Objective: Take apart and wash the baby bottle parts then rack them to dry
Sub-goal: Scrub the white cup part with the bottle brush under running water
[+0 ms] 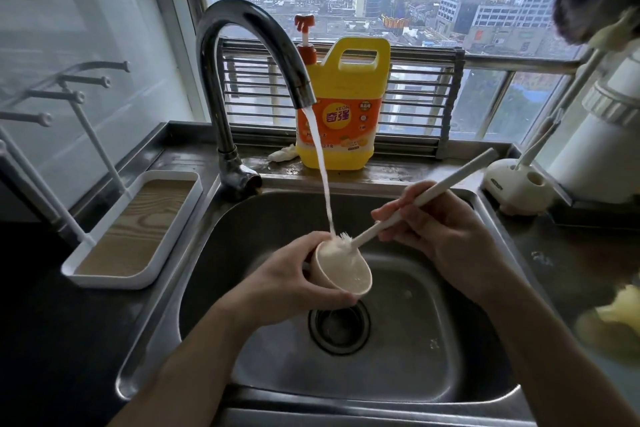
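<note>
My left hand (294, 282) curled round the cream bottle cap (346, 274), holding it tilted, mouth up, over the sink (450, 340) just above the drain. My right hand (440, 239) pinched the bottle brush (415, 199) by its handle, bristles pushed into the cap where the stream from the tap (249, 55) landed. To scrub well, I judged I should twirl the bristles against wall and base, turning the cap under the water and gripping firmly, since wet plastic slips.
</note>
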